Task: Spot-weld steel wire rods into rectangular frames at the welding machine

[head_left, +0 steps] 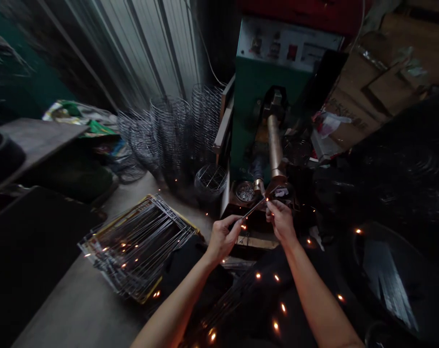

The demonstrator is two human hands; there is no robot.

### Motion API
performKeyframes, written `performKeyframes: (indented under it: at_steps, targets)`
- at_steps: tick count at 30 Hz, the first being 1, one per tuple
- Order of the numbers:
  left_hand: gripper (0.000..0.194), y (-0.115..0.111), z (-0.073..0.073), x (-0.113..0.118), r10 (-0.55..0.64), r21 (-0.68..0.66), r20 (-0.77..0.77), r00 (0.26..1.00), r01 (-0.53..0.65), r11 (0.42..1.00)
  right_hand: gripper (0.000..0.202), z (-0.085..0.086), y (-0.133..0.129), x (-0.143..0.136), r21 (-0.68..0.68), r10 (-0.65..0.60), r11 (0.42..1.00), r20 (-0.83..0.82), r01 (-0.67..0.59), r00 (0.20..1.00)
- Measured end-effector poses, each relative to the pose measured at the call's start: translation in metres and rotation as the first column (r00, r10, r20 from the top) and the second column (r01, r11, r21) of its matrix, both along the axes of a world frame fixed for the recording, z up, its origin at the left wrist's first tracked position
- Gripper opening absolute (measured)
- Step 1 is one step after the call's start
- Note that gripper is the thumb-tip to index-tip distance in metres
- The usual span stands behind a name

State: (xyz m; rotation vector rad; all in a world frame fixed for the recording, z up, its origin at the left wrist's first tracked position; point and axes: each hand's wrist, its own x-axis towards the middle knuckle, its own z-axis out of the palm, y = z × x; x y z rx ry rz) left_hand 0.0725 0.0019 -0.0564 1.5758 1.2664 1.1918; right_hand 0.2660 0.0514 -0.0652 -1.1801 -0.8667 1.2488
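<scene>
My left hand (pixel 223 239) is closed, thumb on top, on a thin metal rod (pixel 253 209) that slants up to the right. The rod's far end meets the electrode tips of a green spot welder (pixel 275 145), where a small spark glows. My right hand (pixel 280 220) is closed close beside that tip, fingers pinched; what lies in them is too small and dark to make out. Orange sparks fly around both forearms and over my lap. Below the electrodes sits a small round dish (pixel 245 192) of tiny metal pieces.
A stack of wire frames (pixel 139 246) lies on the floor at left. Tall piles of round wire racks (pixel 172 130) stand behind. Cardboard boxes (pixel 360 106) are at the right, above a dark tub (pixel 389 275) with thin metal rods. A tabletop (pixel 41 140) juts in at left.
</scene>
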Motion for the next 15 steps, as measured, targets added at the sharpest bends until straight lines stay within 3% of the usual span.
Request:
performKeyframes:
  at_steps: [7, 15]
  targets:
    - [0.027, 0.032, -0.002, 0.003, -0.08, 0.074, 0.022, 0.997, 0.078, 0.994, 0.035, 0.002, 0.01, 0.016, 0.107, -0.053, 0.993, 0.117, 0.04, 0.992]
    - [0.032, 0.049, 0.004, -0.009, -0.162, -0.01, 0.047, 0.986, 0.162, 0.987, 0.034, -0.002, 0.016, 0.015, 0.08, -0.048, 0.996, 0.138, 0.038, 0.989]
